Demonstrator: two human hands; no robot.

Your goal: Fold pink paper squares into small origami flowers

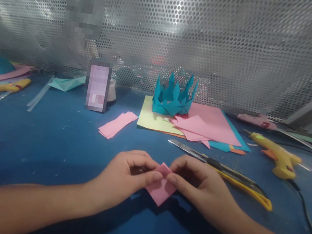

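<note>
A small pink paper square (160, 194), turned like a diamond, is held between both hands near the table's front. My left hand (131, 173) pinches its left corner between thumb and fingers. On the opposite corner, my right hand (197, 180) has the same thumb-and-finger pinch. Whether the paper is folded in layers I cannot tell. Just beyond my right hand lies a box cutter (225, 170) with its blade out, pointing left. Several pink paper strips (118, 124) lie stacked beyond my left hand.
A blue folded-paper crown (174, 98) stands on coloured sheets (218, 121). Yellow glue guns lie at the right (279, 155) and left (8, 86). Clear glue sticks (40, 93) and a phone-like object (98, 87) stand further back. A perforated metal panel (171, 23) closes off the rear.
</note>
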